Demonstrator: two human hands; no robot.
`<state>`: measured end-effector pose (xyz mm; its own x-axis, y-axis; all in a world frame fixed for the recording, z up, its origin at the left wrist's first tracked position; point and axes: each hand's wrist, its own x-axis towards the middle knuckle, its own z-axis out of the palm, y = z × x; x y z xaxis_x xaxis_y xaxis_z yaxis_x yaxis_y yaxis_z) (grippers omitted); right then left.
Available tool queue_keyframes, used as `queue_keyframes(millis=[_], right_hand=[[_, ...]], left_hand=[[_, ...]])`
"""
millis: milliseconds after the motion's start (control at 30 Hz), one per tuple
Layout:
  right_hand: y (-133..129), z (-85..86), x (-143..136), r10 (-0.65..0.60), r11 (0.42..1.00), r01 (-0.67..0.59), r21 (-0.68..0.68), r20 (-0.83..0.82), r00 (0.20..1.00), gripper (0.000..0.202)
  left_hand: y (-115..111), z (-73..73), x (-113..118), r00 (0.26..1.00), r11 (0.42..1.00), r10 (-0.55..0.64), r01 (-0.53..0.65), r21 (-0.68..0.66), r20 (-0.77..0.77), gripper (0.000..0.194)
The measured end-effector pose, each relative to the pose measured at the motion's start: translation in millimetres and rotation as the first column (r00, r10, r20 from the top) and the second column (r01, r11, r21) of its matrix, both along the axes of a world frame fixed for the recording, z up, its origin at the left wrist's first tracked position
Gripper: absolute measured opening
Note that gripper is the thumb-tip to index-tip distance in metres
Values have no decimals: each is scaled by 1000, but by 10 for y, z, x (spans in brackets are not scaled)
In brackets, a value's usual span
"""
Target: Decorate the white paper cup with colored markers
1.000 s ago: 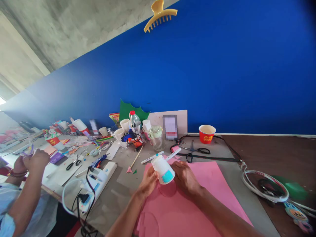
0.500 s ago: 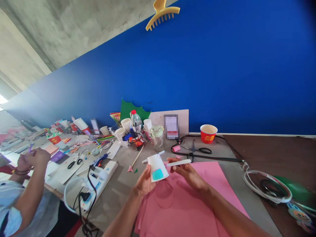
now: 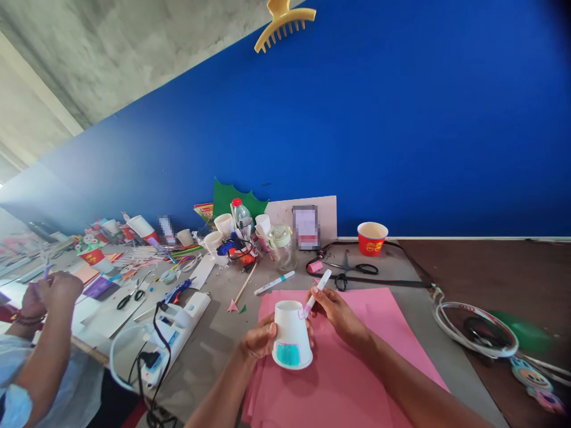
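A white paper cup point(image 3: 289, 327) is held upside down, its wide rim lowest, over the pink paper point(image 3: 343, 380). My left hand point(image 3: 261, 340) is closed around it from the left, fingertips showing past its right side. On the cup are a turquoise patch with a pink outline near the rim and a small pink outline higher up at the right. My right hand point(image 3: 333, 312) pinches a white marker point(image 3: 318, 291), its pink tip end at the cup's upper right side. Behind the cup, a turquoise-banded marker point(image 3: 274, 283) lies on the grey table.
Scissors point(image 3: 357, 268), a black strap and a red paper bowl point(image 3: 372, 239) are at the back right. A glass jar point(image 3: 282, 248) stands behind the marker. To the left lie a power strip point(image 3: 178, 339) and a glue gun point(image 3: 178, 291). Another person's hands point(image 3: 53, 294) work further left.
The cup has turned from tilted to nearly upright, base up, and come lower. The marker in my right hand has swung from nearly level to steep, its tip now at the cup.
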<state>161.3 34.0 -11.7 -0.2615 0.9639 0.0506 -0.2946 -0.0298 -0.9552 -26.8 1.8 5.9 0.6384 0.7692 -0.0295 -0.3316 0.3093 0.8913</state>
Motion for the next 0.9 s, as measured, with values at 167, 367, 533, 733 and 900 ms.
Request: queue_keyframes(millis=[167, 367, 533, 733, 900], right_hand=[[49, -25, -11, -89, 994, 79, 71, 160, 983, 57], [-48, -12, -91, -80, 994, 64, 84, 196, 977, 48], [-130, -21, -106, -6, 998, -8, 59, 233, 972, 47], [-73, -6, -86, -18, 998, 11, 57, 132, 991, 51], [258, 97, 376, -324, 946, 325, 20, -20, 946, 52]], left_hand=[[-37, 1, -4, 990, 993, -104, 108, 37, -97, 82], [-47, -29, 3, 968, 982, -150, 169, 79, -199, 77], [-36, -1, 41, 968, 988, -132, 146, 51, -215, 68], [-8, -65, -4, 975, 988, -152, 153, -10, -161, 75], [-61, -205, -61, 965, 971, -233, 224, -87, -121, 78]])
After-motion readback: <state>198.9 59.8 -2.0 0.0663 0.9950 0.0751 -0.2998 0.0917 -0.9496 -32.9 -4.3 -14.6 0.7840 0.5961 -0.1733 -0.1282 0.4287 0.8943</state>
